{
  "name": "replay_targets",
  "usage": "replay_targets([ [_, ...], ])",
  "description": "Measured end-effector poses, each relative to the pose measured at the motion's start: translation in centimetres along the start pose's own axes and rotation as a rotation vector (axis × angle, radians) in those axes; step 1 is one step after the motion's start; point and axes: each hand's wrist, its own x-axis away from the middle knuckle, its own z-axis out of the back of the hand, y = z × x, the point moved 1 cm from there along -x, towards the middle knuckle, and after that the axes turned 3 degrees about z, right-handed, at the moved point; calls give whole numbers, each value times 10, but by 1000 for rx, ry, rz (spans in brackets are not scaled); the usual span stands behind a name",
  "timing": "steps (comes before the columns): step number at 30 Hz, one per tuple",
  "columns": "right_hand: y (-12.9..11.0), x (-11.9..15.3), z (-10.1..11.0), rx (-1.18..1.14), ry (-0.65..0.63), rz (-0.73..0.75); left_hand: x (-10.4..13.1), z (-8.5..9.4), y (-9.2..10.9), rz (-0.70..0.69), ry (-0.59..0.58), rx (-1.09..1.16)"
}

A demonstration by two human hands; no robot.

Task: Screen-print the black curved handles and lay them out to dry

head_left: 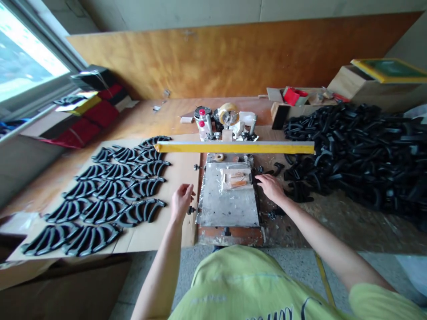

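Note:
My left hand (182, 199) hovers over the cardboard's right edge, fingers loosely curled and tips apart; I see nothing in it. My right hand (271, 186) is at the right edge of a grey metal plate (227, 211), its fingers stretched toward a small clear-taped holder (236, 178) on the plate. Whether the fingertips touch the holder I cannot tell. Dark ends show at both sides of the holder. Above the plate's far end runs a yellow-edged screen frame (235, 147). Left of me, curved black handles (100, 213) lie in neat rows on cardboard (176, 178).
A large heap of loose black handles (360, 155) covers the right side. Behind the frame stand a tape roll (228, 114) and red-capped bottles (202, 124). Black knobs (196, 167) stick out beside the plate. Boxes (96, 115) line the window side; a wooden box (367, 89) stands back right.

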Motion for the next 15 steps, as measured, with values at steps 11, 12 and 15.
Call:
replay_targets([
  [11, -83, -58, -15, 17, -135, 230, -19, -5, 136, -296, -25, 443],
  [12, -78, -56, -13, 9, -112, 224, -15, -4, 135, -299, -19, 420],
  [15, -49, -48, 5, -51, -4, 126, 3, 4, 117, -288, -8, 360],
])
